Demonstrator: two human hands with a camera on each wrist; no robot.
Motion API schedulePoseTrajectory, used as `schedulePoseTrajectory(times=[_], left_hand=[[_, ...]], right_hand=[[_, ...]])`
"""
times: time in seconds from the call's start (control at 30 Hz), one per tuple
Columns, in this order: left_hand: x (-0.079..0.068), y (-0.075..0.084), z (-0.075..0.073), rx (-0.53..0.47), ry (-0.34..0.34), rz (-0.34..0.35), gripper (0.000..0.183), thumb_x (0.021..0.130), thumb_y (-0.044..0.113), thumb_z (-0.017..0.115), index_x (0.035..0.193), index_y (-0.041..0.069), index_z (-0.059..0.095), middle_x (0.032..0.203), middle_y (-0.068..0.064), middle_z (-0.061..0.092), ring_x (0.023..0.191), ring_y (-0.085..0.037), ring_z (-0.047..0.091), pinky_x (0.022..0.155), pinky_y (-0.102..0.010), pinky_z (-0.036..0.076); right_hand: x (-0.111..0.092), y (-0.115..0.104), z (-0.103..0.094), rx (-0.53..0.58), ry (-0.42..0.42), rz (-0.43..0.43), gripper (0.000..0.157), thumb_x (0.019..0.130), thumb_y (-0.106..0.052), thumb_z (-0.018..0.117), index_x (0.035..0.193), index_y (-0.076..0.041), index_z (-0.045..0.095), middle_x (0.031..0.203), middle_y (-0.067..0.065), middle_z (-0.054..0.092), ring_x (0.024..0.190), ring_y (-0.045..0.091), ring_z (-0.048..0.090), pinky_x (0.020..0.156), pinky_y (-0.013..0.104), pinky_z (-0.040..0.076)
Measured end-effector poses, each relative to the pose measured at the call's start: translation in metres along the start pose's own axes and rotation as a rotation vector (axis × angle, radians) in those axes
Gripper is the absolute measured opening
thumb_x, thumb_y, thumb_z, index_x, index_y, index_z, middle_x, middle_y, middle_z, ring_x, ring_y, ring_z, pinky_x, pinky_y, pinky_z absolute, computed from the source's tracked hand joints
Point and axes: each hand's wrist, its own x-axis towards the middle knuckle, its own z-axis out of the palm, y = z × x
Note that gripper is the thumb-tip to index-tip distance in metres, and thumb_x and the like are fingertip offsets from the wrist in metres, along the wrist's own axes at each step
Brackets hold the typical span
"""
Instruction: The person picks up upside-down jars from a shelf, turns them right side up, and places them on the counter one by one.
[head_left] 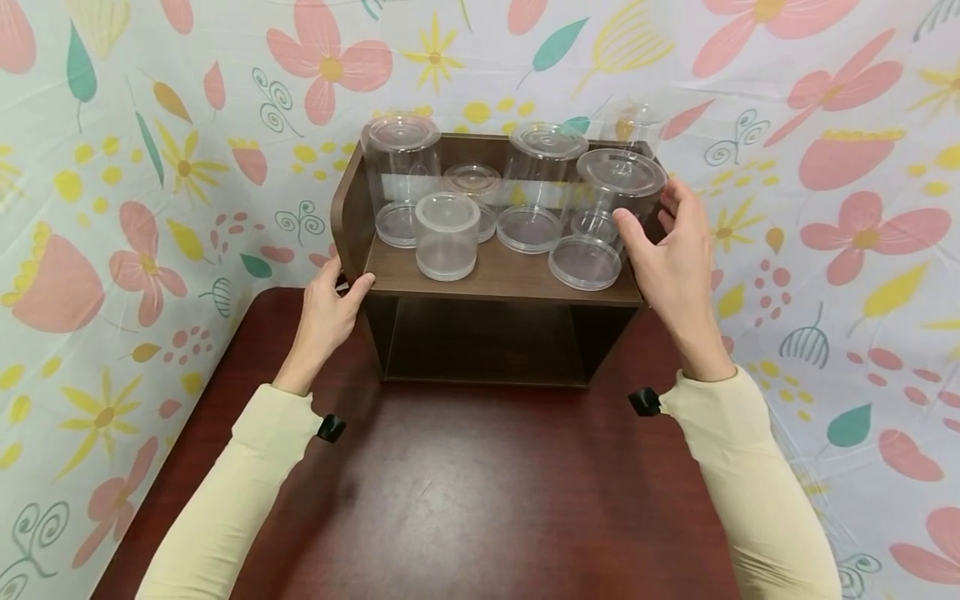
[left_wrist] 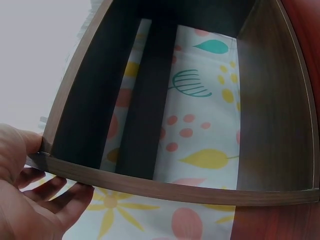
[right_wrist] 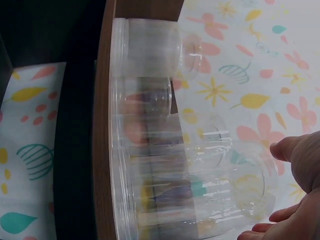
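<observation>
My left hand (head_left: pixel 327 312) grips the left front corner of a dark brown wooden shelf unit (head_left: pixel 480 287), thumb on the top board and fingers beneath the edge in the left wrist view. On the top board stand several clear plastic jars. Beside the tall front-right jar (head_left: pixel 600 208) is my right hand (head_left: pixel 675 262), its thumb and fingers spread about that jar's right side. Whether they touch it I cannot tell. A short frosted jar (head_left: pixel 447 237) stands front left of centre. Behind are a tall jar (head_left: pixel 405 179) at left, a small jar (head_left: pixel 474 183) and another tall jar (head_left: pixel 542 187).
Another clear jar (head_left: pixel 633 125) shows at the back right, partly hidden. Under the top board is an open compartment (head_left: pixel 480 342). The unit stands on a reddish-brown table (head_left: pixel 480 483), with flower-patterned cloth (head_left: pixel 862 250) behind and at both sides.
</observation>
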Motion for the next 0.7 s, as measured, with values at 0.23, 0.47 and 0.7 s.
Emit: schedulePoseTrajectory(times=[0.23,0.47,0.7], left_hand=[[0.0,0.001,0.001,-0.007,0.007,-0.01,0.038,0.103,0.017,0.066,0.133,-0.005,0.058,0.128,-0.027,0.06,0.126,-0.042,0.058,0.103,-0.055,0.049],[0.0,-0.001,0.002,-0.016,0.024,-0.009,0.037,0.102,0.016,0.067,0.132,-0.004,0.059,0.128,-0.026,0.061,0.123,-0.04,0.06,0.102,-0.054,0.05],[0.0,-0.001,0.002,-0.015,0.026,-0.008,0.038,0.102,0.016,0.067,0.133,-0.004,0.059,0.128,-0.026,0.061,0.123,-0.04,0.06,0.102,-0.054,0.05]], right_hand=[[0.009,0.003,0.004,0.001,-0.013,-0.029,0.067,0.093,-0.029,0.075,0.148,-0.001,0.048,0.141,0.016,0.051,0.129,0.015,0.05,0.11,0.027,0.042],[0.015,0.003,0.006,-0.016,-0.042,-0.003,0.07,0.091,-0.037,0.078,0.145,-0.003,0.05,0.137,0.014,0.049,0.124,0.018,0.048,0.104,0.025,0.044],[0.024,0.004,0.009,-0.093,-0.027,0.008,0.071,0.085,-0.044,0.083,0.135,-0.002,0.054,0.119,0.003,0.052,0.108,0.013,0.05,0.091,0.021,0.041]])
